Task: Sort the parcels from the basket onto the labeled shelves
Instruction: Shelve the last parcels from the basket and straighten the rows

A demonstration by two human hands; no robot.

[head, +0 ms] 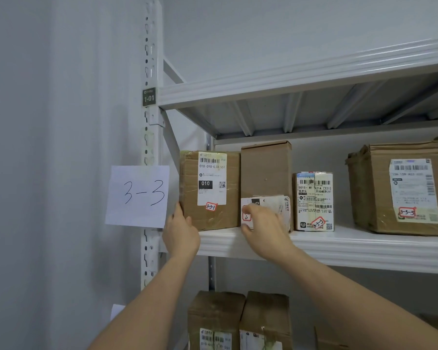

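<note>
A cardboard parcel tagged 3-3-1 [213, 190] stands at the left end of the white shelf [339, 245]. My left hand [181, 232] presses against its lower left corner, fingers around the edge. Beside it a taller brown parcel [266, 170] stands upright, and my right hand [266, 228] covers its lower front and red tag, fingers on the box. To the right stand a small parcel tagged 3-3-3 [314, 202] and a large parcel tagged 3-3-5 [405, 190]. A paper sign reading 3-3 [138, 195] hangs on the upright post.
The metal post [151, 72] carries a dark 1-01 plate [149, 97]. An upper shelf [301, 77] runs overhead. Two more cardboard parcels [240, 322] stand on the shelf below. A gap lies between the 3-3-3 and 3-3-5 parcels. A wall is on the left.
</note>
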